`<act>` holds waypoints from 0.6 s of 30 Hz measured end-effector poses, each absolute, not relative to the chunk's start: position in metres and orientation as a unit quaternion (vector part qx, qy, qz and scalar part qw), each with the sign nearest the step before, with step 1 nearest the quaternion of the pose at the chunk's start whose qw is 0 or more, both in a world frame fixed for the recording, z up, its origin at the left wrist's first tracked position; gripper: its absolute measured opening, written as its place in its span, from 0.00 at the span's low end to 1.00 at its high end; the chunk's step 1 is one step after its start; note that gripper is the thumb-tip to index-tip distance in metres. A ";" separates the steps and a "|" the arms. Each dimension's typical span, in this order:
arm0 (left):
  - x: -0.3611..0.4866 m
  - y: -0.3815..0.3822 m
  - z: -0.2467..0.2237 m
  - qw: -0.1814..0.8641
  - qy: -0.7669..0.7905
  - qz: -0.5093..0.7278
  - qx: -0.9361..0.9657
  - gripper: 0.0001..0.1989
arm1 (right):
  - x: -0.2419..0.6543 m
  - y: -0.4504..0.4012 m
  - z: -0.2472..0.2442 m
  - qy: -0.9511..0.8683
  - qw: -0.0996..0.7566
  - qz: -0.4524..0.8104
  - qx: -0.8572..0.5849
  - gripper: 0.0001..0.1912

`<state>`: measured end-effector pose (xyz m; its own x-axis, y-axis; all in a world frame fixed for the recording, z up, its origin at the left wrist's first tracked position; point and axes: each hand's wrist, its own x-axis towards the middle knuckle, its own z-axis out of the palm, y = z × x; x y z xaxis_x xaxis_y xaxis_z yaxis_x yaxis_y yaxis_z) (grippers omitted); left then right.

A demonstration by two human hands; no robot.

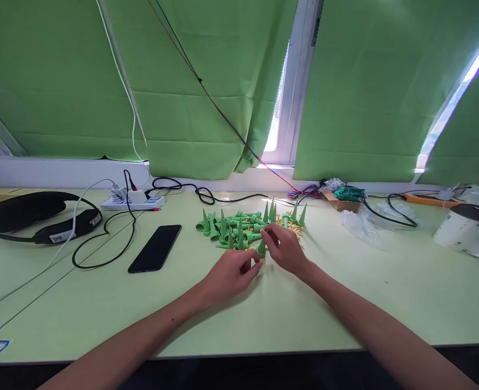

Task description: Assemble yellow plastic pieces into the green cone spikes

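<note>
- From my remote seat I look down on a pale desk (304, 325), where a heap of green cones (243, 223) lies ahead of both hands, probably bunched there so that either can reach it.
- I see the left hand (231, 273) low at the near edge of the heap, thumb and forefinger curled toward each other; I cannot tell whether its grip has anything in it.
- The right hand (286, 247) comes in from the other side with its fingertips drawn together; its grip looks nearly closed, but I can't make out a piece between them.
- One upright cone (261, 249) stands between the two sets of fingers, so I judge it within easy reach of both.
- Several cones stand point up, likely because the wide end makes a steady foot; others lie on their sides, overlapping.
- Small yellow pieces (300, 230) are scattered at the heap's right side, partly behind the right hand, seemingly close by for convenience.
- The phone (155, 249) lies well to the left, and the cardboard box (342, 202) sits far right, which I think leaves the hands elbow room.
</note>
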<state>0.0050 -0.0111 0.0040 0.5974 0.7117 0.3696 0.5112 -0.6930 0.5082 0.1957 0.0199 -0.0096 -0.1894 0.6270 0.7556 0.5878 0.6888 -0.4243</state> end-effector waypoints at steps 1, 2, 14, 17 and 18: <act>0.005 -0.013 0.004 0.173 0.338 0.258 0.889 0.09 | 0.196 0.021 -0.010 -0.771 0.497 0.022 -0.398 0.10; 0.006 -0.014 0.004 0.166 0.328 0.240 0.899 0.09 | 0.196 0.022 -0.010 -0.771 0.493 0.025 -0.402 0.10; 0.010 -0.022 0.007 0.163 0.285 0.186 0.926 0.12 | 0.194 0.024 -0.013 -0.805 0.416 0.050 -0.421 0.10; 0.010 -0.021 0.007 0.155 0.287 0.176 0.929 0.12 | 0.194 0.025 -0.015 -0.811 0.398 0.057 -0.424 0.11; 0.010 -0.021 0.007 0.150 0.288 0.172 0.930 0.13 | 0.194 0.026 -0.016 -0.812 0.396 0.060 -0.425 0.11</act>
